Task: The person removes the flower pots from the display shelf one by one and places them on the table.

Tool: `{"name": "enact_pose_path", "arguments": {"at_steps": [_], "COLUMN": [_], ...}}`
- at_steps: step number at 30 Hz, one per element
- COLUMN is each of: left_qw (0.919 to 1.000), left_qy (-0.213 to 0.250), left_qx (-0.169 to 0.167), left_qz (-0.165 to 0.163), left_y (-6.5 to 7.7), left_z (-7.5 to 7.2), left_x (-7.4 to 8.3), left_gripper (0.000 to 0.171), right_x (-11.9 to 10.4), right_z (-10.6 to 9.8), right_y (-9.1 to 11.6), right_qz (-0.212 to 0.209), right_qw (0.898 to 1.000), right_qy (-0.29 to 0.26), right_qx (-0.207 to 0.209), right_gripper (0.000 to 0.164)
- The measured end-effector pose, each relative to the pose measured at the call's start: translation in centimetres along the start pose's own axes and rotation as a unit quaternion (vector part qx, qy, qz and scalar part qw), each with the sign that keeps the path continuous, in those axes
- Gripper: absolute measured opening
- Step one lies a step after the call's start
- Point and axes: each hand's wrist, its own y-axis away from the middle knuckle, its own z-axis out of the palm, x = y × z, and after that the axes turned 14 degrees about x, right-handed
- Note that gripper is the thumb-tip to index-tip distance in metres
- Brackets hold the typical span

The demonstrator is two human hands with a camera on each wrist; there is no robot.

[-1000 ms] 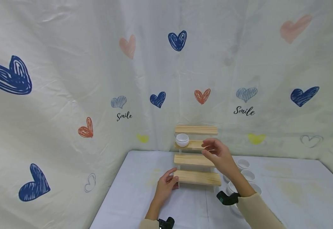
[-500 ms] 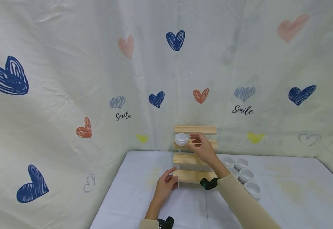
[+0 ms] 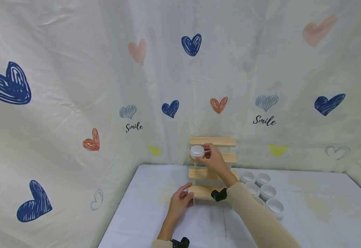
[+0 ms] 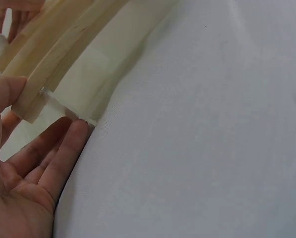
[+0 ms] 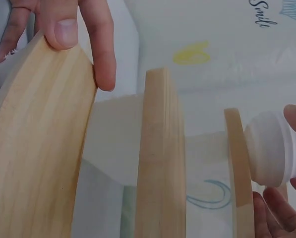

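A four-step rack with pale wooden shelves (image 3: 213,173) and see-through side supports stands against the back wall. My left hand (image 3: 178,202) holds the left end of its lowest shelf (image 5: 33,134). In the left wrist view the left thumb (image 4: 6,91) lies against the shelf's end, with other fingertips at the clear support (image 4: 63,106). On the left part of the second shelf from the top sits a small white round bowl (image 3: 197,151). My right hand (image 3: 214,159) holds that bowl from the right, thumb and fingers curled at its side.
Several more white bowls (image 3: 268,192) stand grouped on the white-covered table (image 3: 310,220), right of the rack. The right sleeve (image 3: 258,217) partly covers the nearest ones. A heart-printed curtain (image 3: 162,75) hangs right behind the rack.
My right hand has moved left across the rack to the bowl and closed its fingers on it. The left hand has stayed at the lowest shelf.
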Motion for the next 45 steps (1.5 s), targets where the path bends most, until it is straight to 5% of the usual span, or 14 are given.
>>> {"name": "enact_pose_path", "arguments": {"at_steps": [45], "left_qw": [0.9999], "left_qy": [0.003], "left_qx": [0.000], "left_qz": [-0.016], "left_y": [0.24], "left_z": [-0.06], "left_x": [-0.15], "left_gripper": [0.043], "right_x": [-0.15], "right_z": [0.56], "right_y": [0.63], "right_qz": [0.022], "right_qw": [0.999], "right_qy": [0.036], "right_qx": [-0.001], "right_gripper": [0.063]}}
